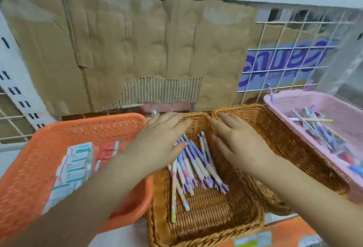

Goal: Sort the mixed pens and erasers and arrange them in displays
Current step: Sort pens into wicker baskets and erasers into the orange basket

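Left hand (163, 140): flat, fingers straight, empty, over pens (194, 166).
Right hand (235, 142): flat, empty, at right wall of wicker basket (206, 217).
Pens: heaped in middle wicker basket.
Erasers (76, 160): orange basket (29, 168), left.

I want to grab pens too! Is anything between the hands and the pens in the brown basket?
Nothing visible is. The left hand and right hand are open right over the pens, which lie uncovered in the wicker basket.
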